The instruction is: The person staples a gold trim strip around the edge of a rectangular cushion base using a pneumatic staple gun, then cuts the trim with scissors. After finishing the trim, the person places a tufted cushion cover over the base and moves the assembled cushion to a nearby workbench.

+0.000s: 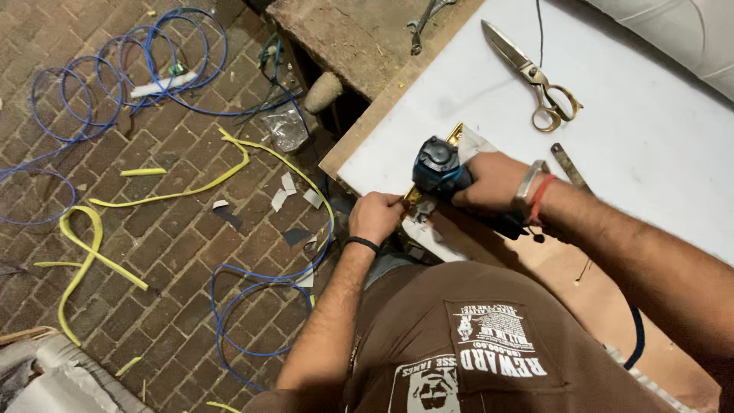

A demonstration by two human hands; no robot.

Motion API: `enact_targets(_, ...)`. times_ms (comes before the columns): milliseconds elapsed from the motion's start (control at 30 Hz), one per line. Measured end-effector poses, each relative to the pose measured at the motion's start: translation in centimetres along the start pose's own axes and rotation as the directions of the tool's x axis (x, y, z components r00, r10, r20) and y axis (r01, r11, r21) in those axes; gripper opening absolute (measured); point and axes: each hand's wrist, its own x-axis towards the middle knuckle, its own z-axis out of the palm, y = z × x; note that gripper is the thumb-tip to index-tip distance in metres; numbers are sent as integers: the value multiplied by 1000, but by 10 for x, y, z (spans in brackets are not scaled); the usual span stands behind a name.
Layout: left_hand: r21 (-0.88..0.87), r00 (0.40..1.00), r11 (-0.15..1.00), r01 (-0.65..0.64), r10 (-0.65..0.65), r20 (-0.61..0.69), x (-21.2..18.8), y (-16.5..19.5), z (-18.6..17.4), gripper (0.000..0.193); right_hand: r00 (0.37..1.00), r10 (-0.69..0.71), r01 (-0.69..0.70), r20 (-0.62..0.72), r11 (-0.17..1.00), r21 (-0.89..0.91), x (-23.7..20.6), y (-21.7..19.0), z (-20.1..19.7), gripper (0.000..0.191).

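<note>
Right hand [493, 181] is closing its grip around a blue pneumatic stapler [442, 172], nose pressing on the gold trim strip [451, 139] at the white panel [612, 138] edge. Left hand [375, 216], grip pinched shut, is steadying the strip just beside the stapler. Judged step: fastening trim; next calls for keeping alignment. Scissors [535, 75] are lying on the surface, well beyond the stapler.

Brown short-sleeved T-shirt [459, 336] with a white printed poster-style graphic across the chest, thin black band [362, 244] on the left wrist, silver bangle [529, 180] beside a red thread bracelet [540, 197] on the right wrist, bare forearms
</note>
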Motion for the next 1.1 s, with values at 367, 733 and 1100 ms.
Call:
enact_targets(367,-247,998,968,48,-54,-18,-18,-35,13,24,996,-80,76,-41,993,-91,-16,-18,14,39)
enact_targets(733,-277,998,960,37,-49,-36,-21,-49,25,24,992,-125,120,-26,983,-141,-15,-7,42,43)
enact_targets(1100,-304,993,947,-100,77,-87,-13,-13,33,31,859,227,-212,-459,974,84,-125,158,140,97)
